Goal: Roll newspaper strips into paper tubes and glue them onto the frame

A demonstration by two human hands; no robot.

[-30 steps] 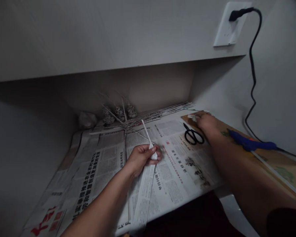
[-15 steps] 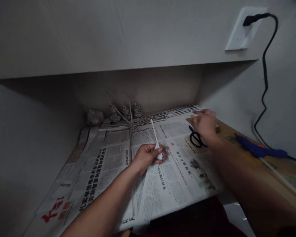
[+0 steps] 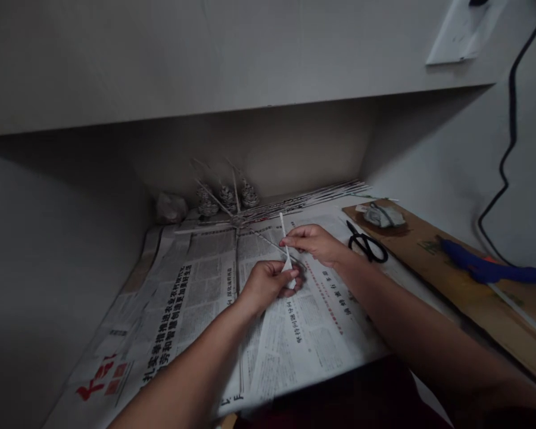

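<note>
Currently, left hand (image 3: 270, 283) grips the flared base of a part-rolled paper strip (image 3: 288, 262) while right hand (image 3: 315, 243) pinches its thin stem, strip held left of the black scissors (image 3: 366, 243), blue glue gun (image 3: 486, 268) to their right.

Just one head cam's looking forward and down at the left hand (image 3: 272, 280) and right hand (image 3: 313, 243) from pretty close. It's also catching the wall socket (image 3: 462, 33) on the far right.
</note>
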